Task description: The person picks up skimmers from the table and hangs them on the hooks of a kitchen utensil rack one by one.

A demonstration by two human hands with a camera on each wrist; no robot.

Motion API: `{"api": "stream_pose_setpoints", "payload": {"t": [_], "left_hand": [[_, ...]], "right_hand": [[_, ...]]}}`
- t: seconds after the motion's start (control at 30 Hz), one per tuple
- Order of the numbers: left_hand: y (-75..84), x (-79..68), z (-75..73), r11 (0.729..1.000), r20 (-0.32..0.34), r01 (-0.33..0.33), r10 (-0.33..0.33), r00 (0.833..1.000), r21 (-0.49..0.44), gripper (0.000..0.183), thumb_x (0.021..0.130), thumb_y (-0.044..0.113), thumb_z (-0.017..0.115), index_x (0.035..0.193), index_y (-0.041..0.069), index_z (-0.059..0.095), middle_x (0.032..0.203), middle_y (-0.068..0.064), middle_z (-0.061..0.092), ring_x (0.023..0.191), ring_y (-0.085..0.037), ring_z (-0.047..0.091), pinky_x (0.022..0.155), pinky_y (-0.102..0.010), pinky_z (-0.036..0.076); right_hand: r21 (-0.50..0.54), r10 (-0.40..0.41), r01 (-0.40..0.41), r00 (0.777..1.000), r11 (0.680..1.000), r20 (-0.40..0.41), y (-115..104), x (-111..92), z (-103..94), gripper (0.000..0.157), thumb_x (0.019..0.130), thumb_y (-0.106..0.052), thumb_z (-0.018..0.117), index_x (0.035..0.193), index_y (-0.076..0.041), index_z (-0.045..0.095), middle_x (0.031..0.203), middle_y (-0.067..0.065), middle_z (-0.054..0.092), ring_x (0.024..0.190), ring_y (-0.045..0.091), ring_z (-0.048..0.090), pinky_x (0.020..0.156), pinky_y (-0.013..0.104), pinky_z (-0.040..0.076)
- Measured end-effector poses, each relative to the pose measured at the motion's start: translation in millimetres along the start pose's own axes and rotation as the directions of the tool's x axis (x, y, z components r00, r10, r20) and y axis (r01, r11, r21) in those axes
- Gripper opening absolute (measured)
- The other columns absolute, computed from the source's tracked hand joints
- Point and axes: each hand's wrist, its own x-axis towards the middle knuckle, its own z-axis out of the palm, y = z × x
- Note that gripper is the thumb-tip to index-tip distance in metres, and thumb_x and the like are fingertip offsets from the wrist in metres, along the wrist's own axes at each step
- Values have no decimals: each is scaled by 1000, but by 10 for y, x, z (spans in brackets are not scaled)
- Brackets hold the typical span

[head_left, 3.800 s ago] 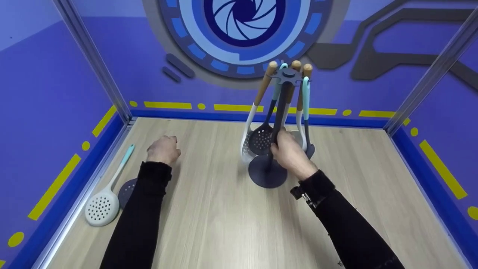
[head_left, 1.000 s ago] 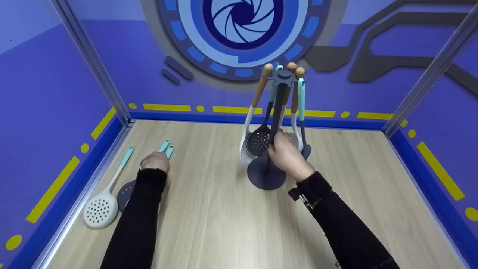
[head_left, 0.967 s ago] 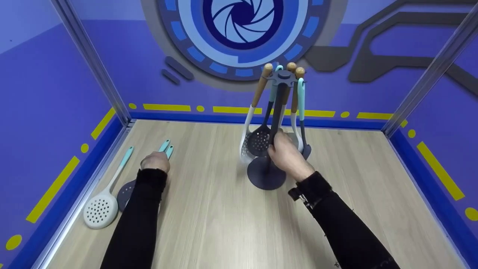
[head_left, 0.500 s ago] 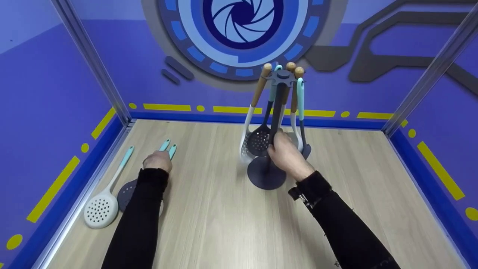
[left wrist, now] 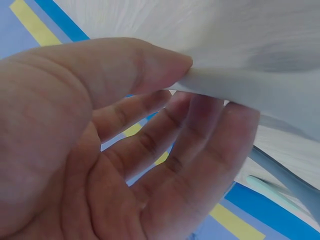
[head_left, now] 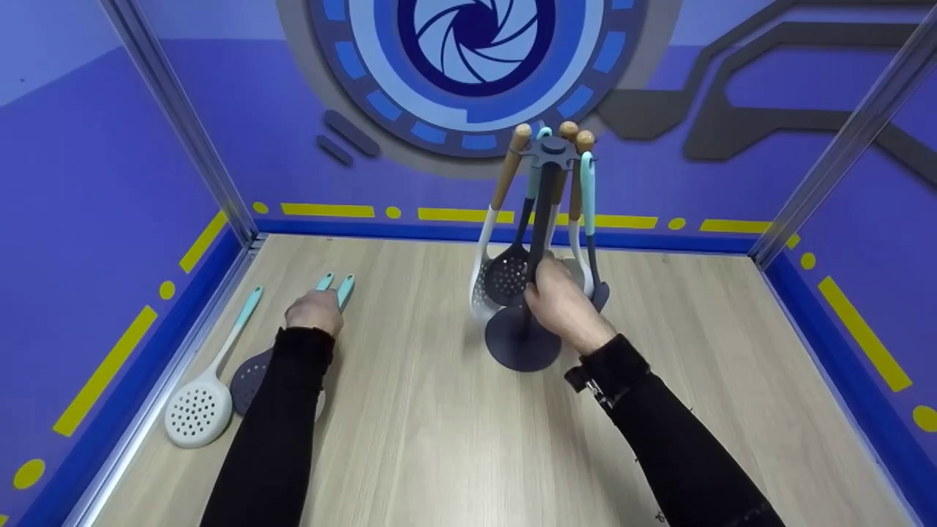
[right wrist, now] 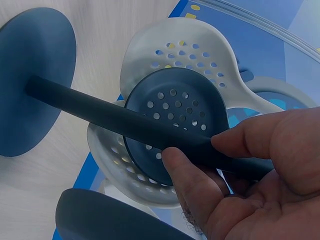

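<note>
My left hand [head_left: 315, 311] pinches the pale utensil [left wrist: 225, 89] between thumb and fingertips; its mint handle end [head_left: 345, 290] sticks out beyond the fingers. My sleeve covers most of that utensil, so its kind is hidden. Beside it lies a dark skimmer [head_left: 249, 380] with a mint handle, partly under the forearm. My right hand [head_left: 564, 300] grips the pole [right wrist: 120, 122] of a dark utensil stand [head_left: 523, 348]. Hanging from the stand are several utensils, among them a dark slotted spoon [head_left: 506, 278] and a white slotted spoon [head_left: 481, 289] with a wooden handle.
A pale skimmer [head_left: 198, 411] with a mint handle lies at the left, near the metal rail [head_left: 157, 410] along the table's edge. Printed blue walls [head_left: 410, 176] enclose the wooden table [head_left: 432, 439] at the back and sides.
My left hand has drawn back from farther up the table, then shifted slightly right. The pale utensil's handle end has moved right, away from the dark skimmer's handle. My right hand keeps its grip.
</note>
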Motion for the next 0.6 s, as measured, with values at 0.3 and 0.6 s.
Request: {"api": "stream_pose_setpoints", "payload": {"t": [0.3, 0.6], "left_hand": [[37, 18, -21, 1000, -7, -20, 20, 1000, -3, 36, 92, -1, 53, 128, -6, 57, 118, -33, 64, 97, -45, 67, 72, -58, 57], [80, 47, -28, 999, -17, -44, 43, 999, -3, 37, 92, 0, 55, 128, -6, 55, 116, -34, 64, 97, -48, 67, 72, -62, 56]], "right_hand": [[3, -2, 2, 1000, 1000, 1, 5, -6, 1, 43, 93, -1, 50, 135, 3, 44, 121, 20, 58, 118, 31, 58, 102, 49, 49], [-3, 8, -8, 1000, 1000, 14, 1, -9, -2, 42, 94, -1, 50, 135, 4, 42, 122, 21, 57, 119, 32, 57, 103, 49, 49]]}}
